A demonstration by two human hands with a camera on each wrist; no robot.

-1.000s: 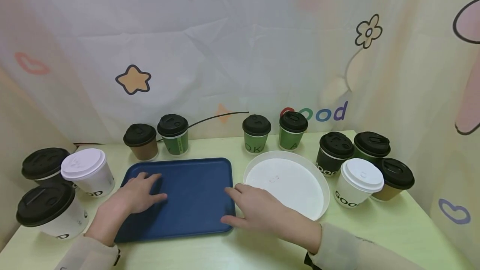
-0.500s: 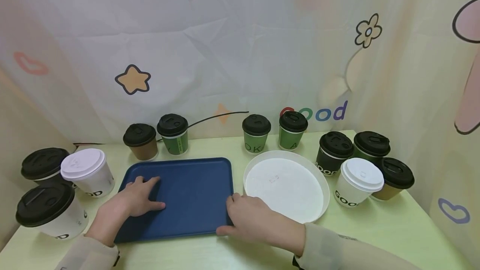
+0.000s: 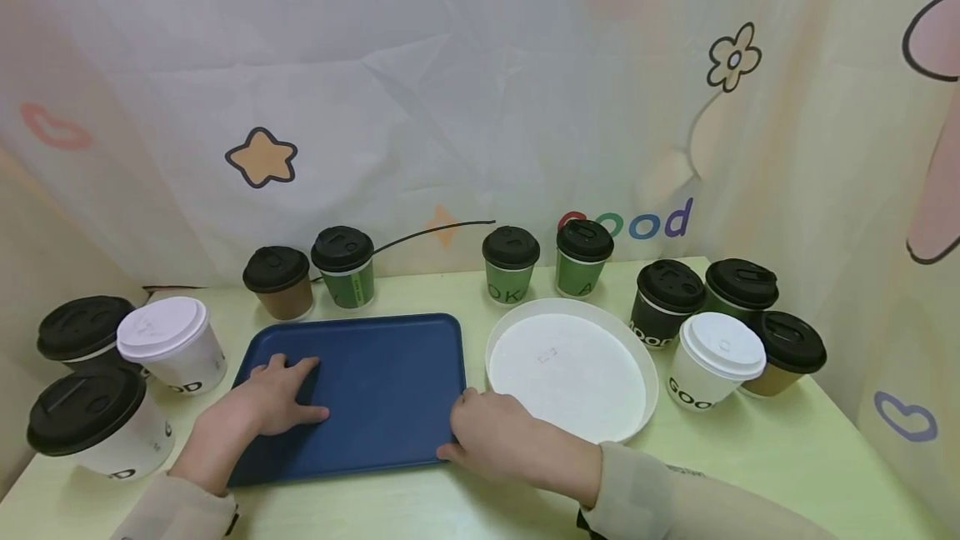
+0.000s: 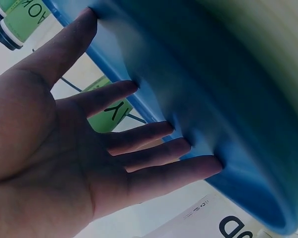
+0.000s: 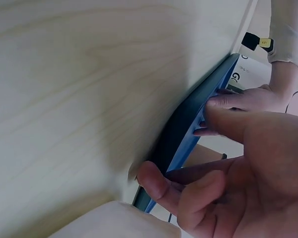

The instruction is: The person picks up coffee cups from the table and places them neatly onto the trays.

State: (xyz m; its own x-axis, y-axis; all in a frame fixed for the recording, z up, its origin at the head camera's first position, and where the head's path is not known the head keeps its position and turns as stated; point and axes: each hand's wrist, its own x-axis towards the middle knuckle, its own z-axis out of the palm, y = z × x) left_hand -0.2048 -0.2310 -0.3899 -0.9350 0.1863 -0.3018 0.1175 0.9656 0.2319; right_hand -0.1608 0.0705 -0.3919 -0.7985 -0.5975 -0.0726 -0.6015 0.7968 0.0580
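Note:
A dark blue rectangular tray (image 3: 390, 382) lies on the table. My left hand (image 3: 273, 398) is on its left part, fingers spread and nearly straight, the fingertips touching the tray's inner floor in the left wrist view. My right hand (image 3: 498, 436) grips the tray's right edge near the front corner. In the right wrist view, its fingers (image 5: 201, 198) curl at the tray's outer wall, while the thumb (image 5: 228, 119) lies over the rim. A round white tray (image 3: 645, 398) stands just behind and right of my right hand.
Lidded white cups (image 3: 176, 344) and black-lidded cups (image 3: 90, 411) crowd the left. Brown (image 3: 288, 298) and green cups (image 3: 348, 282) stand behind the blue tray. More green cups (image 3: 510, 273) stand behind the round tray, and a mixed group with a white-lidded cup (image 3: 708, 365) is at right.
My right hand has moved slightly left and down onto the blue tray's right edge, and its fingers have curled there. My left hand has shifted only slightly; the tray stays in place.

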